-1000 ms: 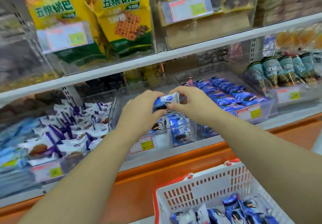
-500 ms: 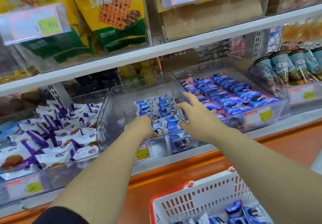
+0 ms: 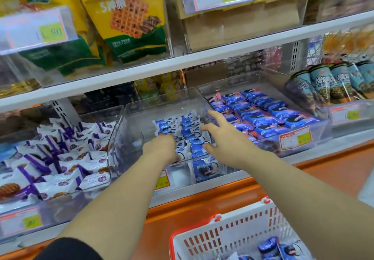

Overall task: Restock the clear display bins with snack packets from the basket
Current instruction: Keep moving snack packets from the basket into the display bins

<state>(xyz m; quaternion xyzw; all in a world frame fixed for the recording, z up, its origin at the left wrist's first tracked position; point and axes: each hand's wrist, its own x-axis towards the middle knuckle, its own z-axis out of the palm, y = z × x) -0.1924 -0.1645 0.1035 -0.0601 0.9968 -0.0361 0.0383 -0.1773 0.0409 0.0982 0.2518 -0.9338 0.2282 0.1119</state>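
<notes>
The middle clear bin (image 3: 129,130) on the lower shelf holds several small blue-and-white snack packets (image 3: 188,124). My left hand (image 3: 162,148) reaches into it and rests knuckles-up on the packets, with its fingers hidden behind the hand. My right hand (image 3: 224,140) hovers over the packets at the bin's right side, fingers spread and holding nothing. The white basket with a red rim (image 3: 232,237) sits at the bottom right, below my right forearm, with a few dark blue packets (image 3: 269,245) in it.
A bin of purple-and-white packets (image 3: 60,154) stands to the left and a bin of dark blue packets (image 3: 263,114) to the right. Cone snacks (image 3: 334,81) fill the far right bin. Yellow bags (image 3: 125,17) hang on the upper shelf. An orange ledge (image 3: 202,205) runs below the bins.
A second ago both hands held one blue-and-white packet above the bin. The packet has left my hands, the right hand has opened, and both hands sit lower and further inside the bin.
</notes>
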